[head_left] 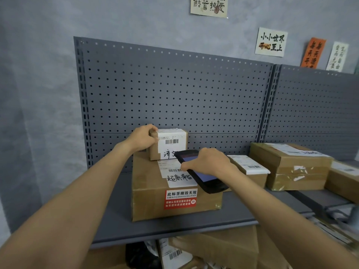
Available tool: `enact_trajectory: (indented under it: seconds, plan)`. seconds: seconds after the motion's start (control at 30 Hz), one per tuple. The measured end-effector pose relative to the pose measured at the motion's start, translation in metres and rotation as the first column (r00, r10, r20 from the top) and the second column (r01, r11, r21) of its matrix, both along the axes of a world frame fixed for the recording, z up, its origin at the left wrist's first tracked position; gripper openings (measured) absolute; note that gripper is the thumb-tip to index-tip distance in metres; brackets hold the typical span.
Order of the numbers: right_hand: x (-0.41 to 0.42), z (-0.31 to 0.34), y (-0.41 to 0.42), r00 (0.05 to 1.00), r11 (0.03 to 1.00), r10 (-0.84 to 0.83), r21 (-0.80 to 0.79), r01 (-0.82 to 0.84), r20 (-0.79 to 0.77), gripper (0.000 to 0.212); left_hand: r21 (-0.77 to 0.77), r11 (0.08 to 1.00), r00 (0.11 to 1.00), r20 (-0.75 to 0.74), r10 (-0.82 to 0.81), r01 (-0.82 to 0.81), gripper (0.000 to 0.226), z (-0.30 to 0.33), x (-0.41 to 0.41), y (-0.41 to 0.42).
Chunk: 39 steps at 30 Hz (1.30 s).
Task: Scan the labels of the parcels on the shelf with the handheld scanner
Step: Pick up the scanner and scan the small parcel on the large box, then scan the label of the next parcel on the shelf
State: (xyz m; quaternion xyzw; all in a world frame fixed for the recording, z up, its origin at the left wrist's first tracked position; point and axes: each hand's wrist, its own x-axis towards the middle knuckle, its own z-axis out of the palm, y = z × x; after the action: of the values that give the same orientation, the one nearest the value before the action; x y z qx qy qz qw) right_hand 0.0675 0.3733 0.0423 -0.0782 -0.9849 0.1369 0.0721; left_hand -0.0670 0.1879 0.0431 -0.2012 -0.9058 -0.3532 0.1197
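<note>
Scanner aimed at the small box's label.
Left hand point(142, 137) grips the small box point(168, 144); right hand point(210, 162) clasps the scanner point(202, 174).

A small labelled parcel point(168, 144) sits atop a large brown parcel point(174, 193) on the grey shelf point(194, 226); a black handheld scanner point(200, 171), screen lit, points at its barcode.

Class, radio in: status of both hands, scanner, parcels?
Left hand gripping small box atop big box. Right hand holding scanner, aimed at its label. Nothing blocking.
</note>
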Motion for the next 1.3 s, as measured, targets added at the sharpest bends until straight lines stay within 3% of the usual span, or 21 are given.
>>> enact_trajectory:
  seconds: [0.1, 0.27, 0.5, 0.67, 0.9, 1.3]
  plan:
    - [0.002, 0.005, 0.012, 1.000, 1.000, -0.026, 0.003, 0.025, 0.010, 0.052, -0.025, 1.000, 1.000, -0.020, 0.008, -0.009, 0.048, 0.011, 0.000, 0.004]
    - [0.002, 0.009, 0.043, 0.997, 0.996, -0.081, -0.027, 0.081, -0.014, 0.052, 0.059, 0.998, 0.987, -0.155, 0.046, -0.037, 0.052, 0.029, 0.001, 0.025]
    - [0.007, 0.012, 0.089, 0.991, 0.991, -0.132, -0.040, 0.131, -0.018, 0.054, -0.038, 0.990, 0.956, -0.260, -0.139, 0.134, 0.036, 0.033, 0.013, 0.106]
    - [0.005, 0.007, 0.121, 0.982, 0.981, -0.188, -0.044, 0.188, 0.011, 0.055, -0.075, 0.981, 0.965, -0.180, -0.189, 0.178, 0.032, 0.008, 0.011, 0.155]
    - [-0.004, -0.003, 0.157, 0.978, 0.975, -0.209, -0.073, 0.207, -0.015, 0.056, -0.150, 0.967, 0.977, 0.093, -0.192, 0.204, 0.041, -0.030, -0.015, 0.182]
    - [-0.021, -0.015, 0.174, 0.988, 0.985, -0.154, -0.083, 0.152, -0.021, 0.058, -0.211, 0.959, 0.974, 0.168, -0.153, 0.187, 0.037, -0.053, -0.037, 0.207]
